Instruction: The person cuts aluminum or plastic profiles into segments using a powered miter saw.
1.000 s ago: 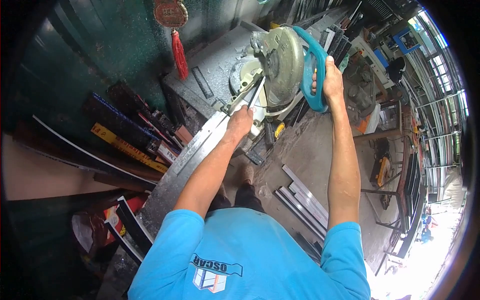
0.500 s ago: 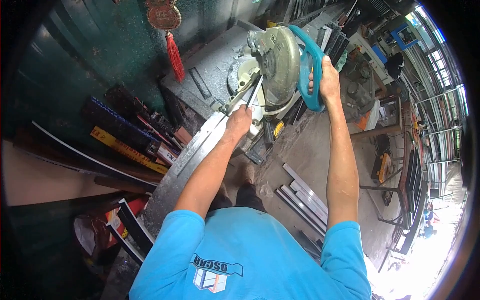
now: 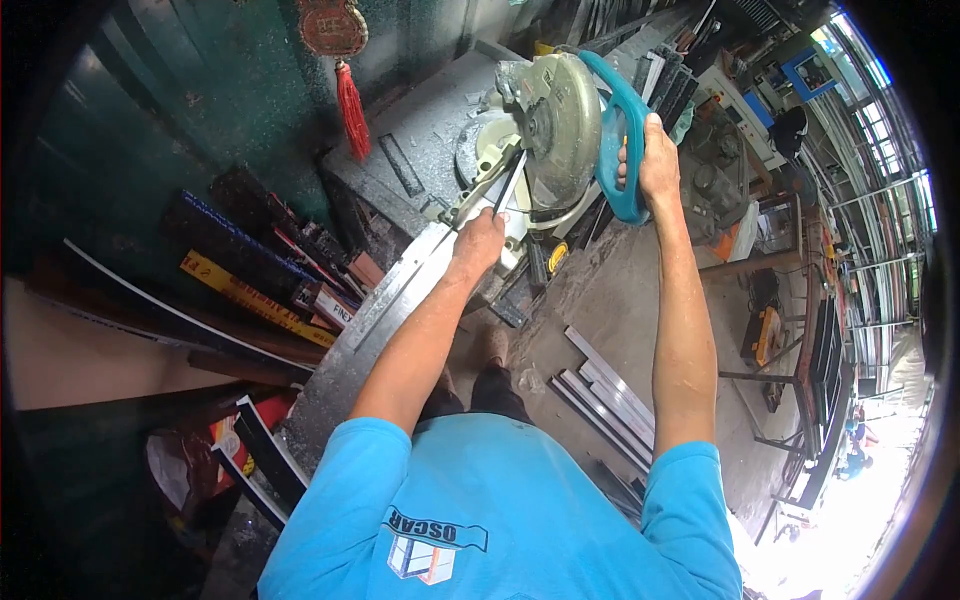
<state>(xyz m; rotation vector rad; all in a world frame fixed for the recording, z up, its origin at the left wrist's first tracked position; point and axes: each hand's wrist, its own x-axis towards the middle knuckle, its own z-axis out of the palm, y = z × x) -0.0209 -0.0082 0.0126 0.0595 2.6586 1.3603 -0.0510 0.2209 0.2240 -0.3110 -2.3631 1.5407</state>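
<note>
In front of me stands a miter saw (image 3: pixel 562 130) with a dusty round blade guard. My right hand (image 3: pixel 658 165) is wrapped round its teal handle (image 3: pixel 632 110), with fingertips showing through the loop. Lower and to the left, my left hand (image 3: pixel 480 238) is closed on a thin dark-and-white strip (image 3: pixel 510 185). The strip runs up along the saw's fence toward the blade guard. The pale saw base (image 3: pixel 513 222) lies just beside my left fingers. Where the blade meets the strip is hidden by the guard.
A long metal-topped bench (image 3: pixel 385 305) extends down-left from the saw. Metal profiles (image 3: pixel 605 415) lie on the floor at the right of my feet. A red tassel (image 3: pixel 352 115) hangs at the upper left. Long strips (image 3: pixel 180 310) lean at the left wall.
</note>
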